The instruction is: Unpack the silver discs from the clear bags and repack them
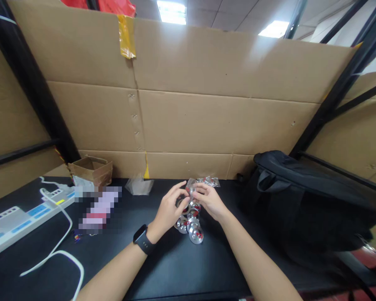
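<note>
- Right hand (210, 202): its fingers are apparently pinching a small clear packet (191, 190) above the table (172, 267). The slick film could be letting the contents slide if the pinch is loosening.
- Left hand (169, 209): thumb and fingers are curving narrowly beside the packet. Whether they are gripping its edge cannot be told; uneven pulling between the hands could be tearing the film suddenly and spilling what is inside.
- Metal discs (196, 234): these are lying overlapped just below and nearer the wearer than the hands, some bearing red marks. A low wrist or a dropped piece could be knocking the stack askew, since the rims are resting on one another.
- Shiny packets (208, 181): these are lying behind the right hand, near the cardboard wall (188, 125). Reaching fingers could be pushing them farther back.
- Watch (143, 239): it is circling the left wrist, where its strap could be catching a disc rim during a low sweep.
- White cable (69, 255): it is looping on the table near the left forearm, which could be snagging it when moving outward.
</note>
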{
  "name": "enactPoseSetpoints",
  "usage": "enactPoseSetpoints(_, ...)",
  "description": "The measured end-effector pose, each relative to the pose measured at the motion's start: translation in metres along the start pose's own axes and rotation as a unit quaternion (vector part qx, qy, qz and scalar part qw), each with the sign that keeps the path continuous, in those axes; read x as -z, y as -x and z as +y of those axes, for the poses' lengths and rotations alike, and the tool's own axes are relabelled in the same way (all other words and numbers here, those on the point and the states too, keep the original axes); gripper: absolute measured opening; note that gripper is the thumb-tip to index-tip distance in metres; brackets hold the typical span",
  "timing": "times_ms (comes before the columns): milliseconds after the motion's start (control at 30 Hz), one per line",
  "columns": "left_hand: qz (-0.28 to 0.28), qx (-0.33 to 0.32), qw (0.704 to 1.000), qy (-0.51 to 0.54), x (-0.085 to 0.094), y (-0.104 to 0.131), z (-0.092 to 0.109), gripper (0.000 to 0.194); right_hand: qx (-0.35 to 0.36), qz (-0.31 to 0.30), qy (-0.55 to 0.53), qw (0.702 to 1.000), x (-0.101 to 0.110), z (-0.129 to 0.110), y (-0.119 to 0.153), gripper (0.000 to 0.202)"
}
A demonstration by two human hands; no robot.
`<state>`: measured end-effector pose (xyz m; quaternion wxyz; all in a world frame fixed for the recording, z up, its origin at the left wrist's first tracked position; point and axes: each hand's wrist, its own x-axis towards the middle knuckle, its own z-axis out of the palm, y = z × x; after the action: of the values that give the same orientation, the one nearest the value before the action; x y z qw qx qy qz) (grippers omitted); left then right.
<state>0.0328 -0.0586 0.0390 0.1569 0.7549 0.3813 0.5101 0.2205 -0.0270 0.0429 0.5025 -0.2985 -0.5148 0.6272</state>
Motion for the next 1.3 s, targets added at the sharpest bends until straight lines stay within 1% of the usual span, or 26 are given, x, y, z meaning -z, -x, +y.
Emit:
enactPoseSetpoints(67, -0.002, -0.006, 1.000, 0.001, 0.000, -0.001, 0.001, 0.012, -0.006, -0.002, -0.009, 1.000, 0.000, -0.001, 0.000, 0.038)
enactPoseSetpoints(133, 0.007, 0.007, 1.000, 0.024, 0.000, -0.001, 0.000, 0.013, -0.011, 0.001, -0.010, 1.000, 0.001, 0.000, 0.000, 0.039)
enactPoseSetpoints(200, 0.026, 0.043, 0.997, 0.067, -0.001, -0.002, -0.005, 0.013, -0.015, 0.009, -0.007, 1.000, 0.004, 0.001, -0.002, 0.041)
enactPoseSetpoints(300, 0.059, 0.115, 0.984, 0.120, 0.000, -0.004, -0.017, 0.013, -0.013, 0.024, -0.001, 1.000, 0.008, 0.003, -0.004, 0.042)
enactPoseSetpoints(400, 0.099, 0.177, 0.974, 0.096, 0.003, -0.007, -0.034, 0.014, -0.009, 0.044, -0.004, 0.999, 0.012, 0.001, -0.006, 0.040)
enactPoseSetpoints(467, 0.109, 0.207, 0.970, 0.063, 0.004, -0.008, -0.045, 0.012, -0.007, 0.050, -0.004, 0.999, 0.013, 0.000, -0.007, 0.038)
enactPoseSetpoints(533, 0.112, 0.220, 0.967, 0.056, 0.005, -0.008, -0.052, 0.007, -0.007, 0.056, 0.002, 0.998, 0.014, -0.001, -0.007, 0.039)
enactPoseSetpoints(567, 0.116, 0.214, 0.968, 0.062, 0.004, -0.008, -0.054, 0.006, -0.008, 0.059, 0.006, 0.998, 0.014, -0.002, -0.007, 0.040)
enactPoseSetpoints(633, 0.119, 0.184, 0.973, 0.076, 0.003, -0.007, -0.055, 0.016, -0.009, 0.062, 0.013, 0.998, 0.013, -0.001, -0.007, 0.041)
enactPoseSetpoints(700, 0.105, 0.142, 0.981, 0.076, 0.003, -0.007, -0.054, 0.028, -0.008, 0.056, 0.021, 0.998, 0.014, -0.001, -0.007, 0.042)
enactPoseSetpoints(767, 0.086, 0.115, 0.987, 0.071, 0.005, -0.007, -0.052, 0.034, -0.004, 0.047, 0.032, 0.998, 0.015, 0.000, -0.007, 0.041)
enactPoseSetpoints(933, 0.042, 0.100, 0.991, 0.085, 0.009, -0.009, -0.050, 0.037, 0.017, 0.029, 0.067, 0.997, 0.020, 0.004, -0.008, 0.040)
enactPoseSetpoints(1000, 0.030, 0.093, 0.992, 0.083, 0.010, -0.010, -0.050, 0.035, 0.026, 0.024, 0.082, 0.996, 0.020, 0.006, -0.008, 0.040)
enactPoseSetpoints(1167, 0.024, 0.074, 0.995, 0.066, 0.013, -0.012, -0.047, 0.022, 0.033, 0.012, 0.105, 0.994, 0.019, 0.005, -0.007, 0.043)
enactPoseSetpoints(1300, -0.003, 0.077, 0.996, 0.052, 0.016, -0.012, -0.046, 0.018, 0.038, 0.009, 0.121, 0.992, 0.017, 0.004, -0.006, 0.047)
